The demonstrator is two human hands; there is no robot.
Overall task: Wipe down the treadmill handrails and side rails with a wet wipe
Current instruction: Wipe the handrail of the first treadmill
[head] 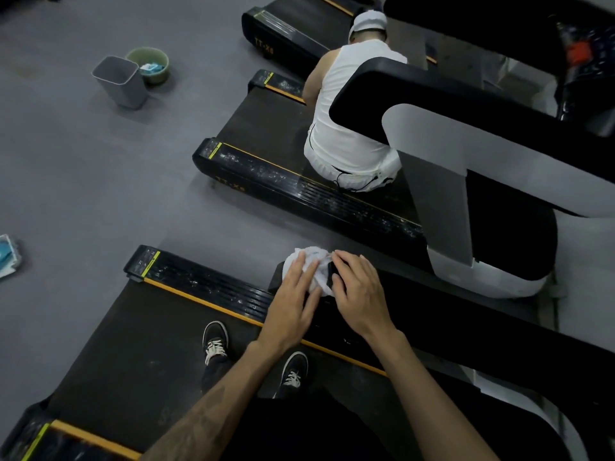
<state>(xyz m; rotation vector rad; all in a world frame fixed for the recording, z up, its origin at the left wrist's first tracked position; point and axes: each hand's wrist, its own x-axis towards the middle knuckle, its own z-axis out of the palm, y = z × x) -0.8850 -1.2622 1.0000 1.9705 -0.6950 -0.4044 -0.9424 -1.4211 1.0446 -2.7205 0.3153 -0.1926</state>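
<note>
Head view: pressing left hand (293,294) flat, fingers spread, on white wet wipe (311,267) draped over end of black handrail (432,324); curling right hand (357,287) around it. Keeping wipe wrapped snug, sliding slowly along rail.

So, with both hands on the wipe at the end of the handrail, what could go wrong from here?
1. The wet wipe is bunched over the handrail end, so it may skip parts of the surface.
2. The left hand lies flat on it and the right hand curls at its edge; it might slip off.
3. White specks on the side rail may remain unless it is wiped too.
</note>
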